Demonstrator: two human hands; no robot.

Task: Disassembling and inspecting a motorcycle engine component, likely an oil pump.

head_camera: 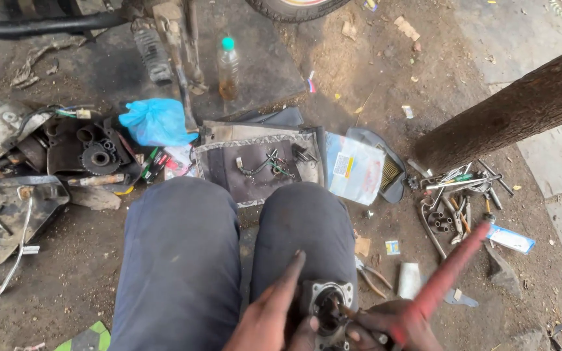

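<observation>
Down at the bottom of the view, a grey metal cylinder block [325, 311] is steadied on the right knee [304, 227], bore turned up toward the camera. The left hand [269, 318] is wrapped against its left flank, forefinger stretched up along the casting, the remaining fingers closed round the body. The right hand [395, 325] is closed on a red-handled tool [450, 270], whose tip is worked at the mouth of the bore; the handle is angled up and away to the right.

The block is judged heavy for its size, rigid and probably oily, so a slipping grip is the likely hazard. It is best held by the outer walls and the square flange, well away from the bore, whose inner face would mark easily. The tool is stiff and light, and is gripped low on the handle for control.

On the dirt floor, a grey mat [255, 166] carrying small bolts and springs is laid just beyond the knees. A blue plastic bag [156, 121] sits to the left of it, beside a dark engine casing with a gear [95, 156]. A bottle with a green cap [228, 68] stands upright farther off. A pile of spanners and loose tools [460, 195] is spread to the right, near a tree trunk [515, 110].
</observation>
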